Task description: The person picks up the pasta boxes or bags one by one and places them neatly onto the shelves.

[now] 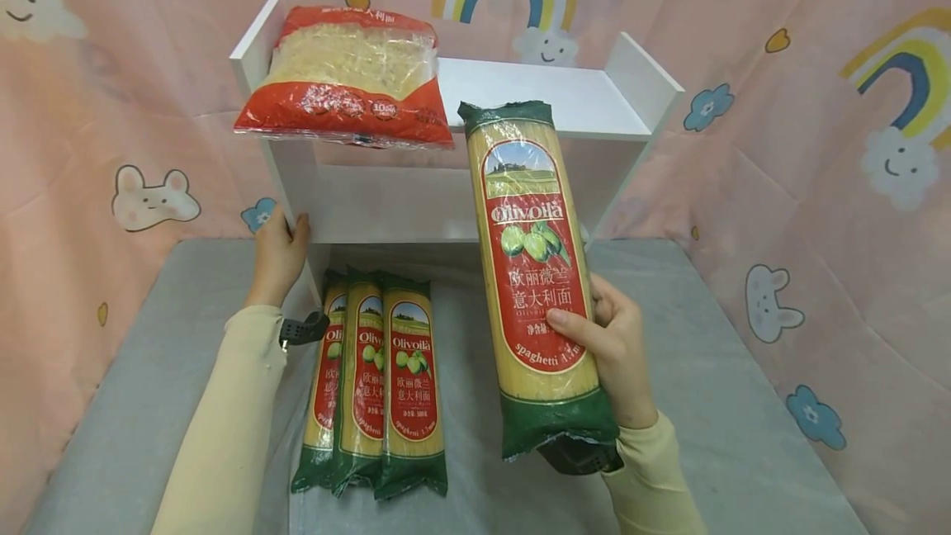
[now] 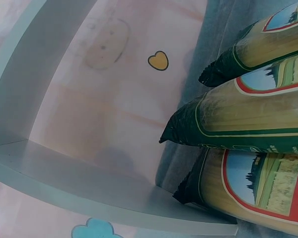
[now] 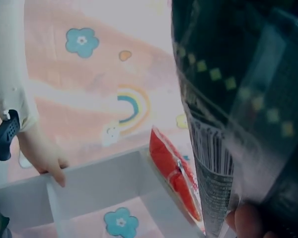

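— What is carried by the grey table (image 1: pixel 706 403)?
— A white shelf unit (image 1: pixel 594 106) and three spaghetti packs (image 1: pixel 375 378), laid side by side in front of it.
— And on the shelf's top board?
— A red noodle bag (image 1: pixel 345 77) is laid at its left end.

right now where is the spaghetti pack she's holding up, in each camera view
Head: the held spaghetti pack stands right of centre, gripped low down by the right hand.
Left wrist: not in it; only the three packs lying on the table show.
Right wrist: its dark lower end fills the right side, close up.
Shared landmark: the white shelf.
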{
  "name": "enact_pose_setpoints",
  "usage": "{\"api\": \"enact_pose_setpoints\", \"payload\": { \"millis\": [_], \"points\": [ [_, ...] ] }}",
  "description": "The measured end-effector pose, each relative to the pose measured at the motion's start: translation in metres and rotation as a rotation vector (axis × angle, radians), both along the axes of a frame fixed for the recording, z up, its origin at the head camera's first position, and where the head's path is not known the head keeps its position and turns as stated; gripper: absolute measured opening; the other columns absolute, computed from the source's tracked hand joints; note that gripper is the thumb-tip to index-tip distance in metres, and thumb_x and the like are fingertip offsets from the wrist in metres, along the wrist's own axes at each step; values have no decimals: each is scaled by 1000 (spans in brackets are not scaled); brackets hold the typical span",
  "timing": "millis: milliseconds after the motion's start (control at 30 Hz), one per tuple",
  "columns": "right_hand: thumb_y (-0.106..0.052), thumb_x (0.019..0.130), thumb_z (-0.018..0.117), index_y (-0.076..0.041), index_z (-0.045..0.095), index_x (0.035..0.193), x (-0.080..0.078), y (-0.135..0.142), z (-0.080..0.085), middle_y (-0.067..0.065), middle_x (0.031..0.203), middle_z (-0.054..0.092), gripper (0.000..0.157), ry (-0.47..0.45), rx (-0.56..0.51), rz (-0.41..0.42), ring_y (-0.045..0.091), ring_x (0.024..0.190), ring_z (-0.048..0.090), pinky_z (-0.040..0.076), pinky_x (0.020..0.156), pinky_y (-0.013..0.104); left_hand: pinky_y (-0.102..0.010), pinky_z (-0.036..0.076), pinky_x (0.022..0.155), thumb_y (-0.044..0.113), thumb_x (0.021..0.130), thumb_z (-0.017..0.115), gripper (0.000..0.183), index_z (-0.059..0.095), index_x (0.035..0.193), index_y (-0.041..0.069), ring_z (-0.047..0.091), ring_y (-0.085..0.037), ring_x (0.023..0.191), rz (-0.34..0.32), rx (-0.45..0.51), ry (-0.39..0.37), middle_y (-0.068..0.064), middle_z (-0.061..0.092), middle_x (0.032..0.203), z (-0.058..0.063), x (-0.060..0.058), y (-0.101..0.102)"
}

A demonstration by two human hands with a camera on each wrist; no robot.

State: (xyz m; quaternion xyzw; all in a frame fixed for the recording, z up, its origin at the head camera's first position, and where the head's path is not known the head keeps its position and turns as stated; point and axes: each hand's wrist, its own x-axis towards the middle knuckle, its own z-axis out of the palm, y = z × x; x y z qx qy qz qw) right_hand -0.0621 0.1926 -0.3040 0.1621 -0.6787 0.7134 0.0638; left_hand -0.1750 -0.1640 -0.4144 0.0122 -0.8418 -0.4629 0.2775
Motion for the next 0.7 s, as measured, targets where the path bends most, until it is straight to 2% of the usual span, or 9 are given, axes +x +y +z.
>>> {"api": "enact_pose_setpoints", "payload": {
  "millis": [300, 533, 700],
  "points": [
    [6, 83, 56, 5, 60, 105, -9, -5, 14, 12, 76, 69, 22, -20, -21, 4, 19, 61, 66, 53, 55, 30, -46, 38, 61, 10, 100, 41, 23, 50, 106, -10, 52, -37, 70, 14, -19, 19, -31, 57, 89, 1, 0, 0],
    [3, 84, 57, 7, 58, 107, -14, -9, 24, 10, 77, 69, 22, -56, 5, -6, 18, 62, 66, 53, 56, 30, -51, 41, 68, 12, 100, 41, 27, 49, 113, -10, 56, -41, 84, -1, 1, -11, -33, 58, 103, 0, 1, 0],
    [-1, 86, 57, 9, 54, 115, -20, -11, 31, 8, 83, 69, 30, -95, 6, 14, 17, 66, 67, 54, 60, 30, -50, 41, 67, 13, 101, 40, 27, 49, 113, -10, 55, -41, 81, -5, 6, -14, -33, 58, 102, 0, 1, 0]
  ]
}}
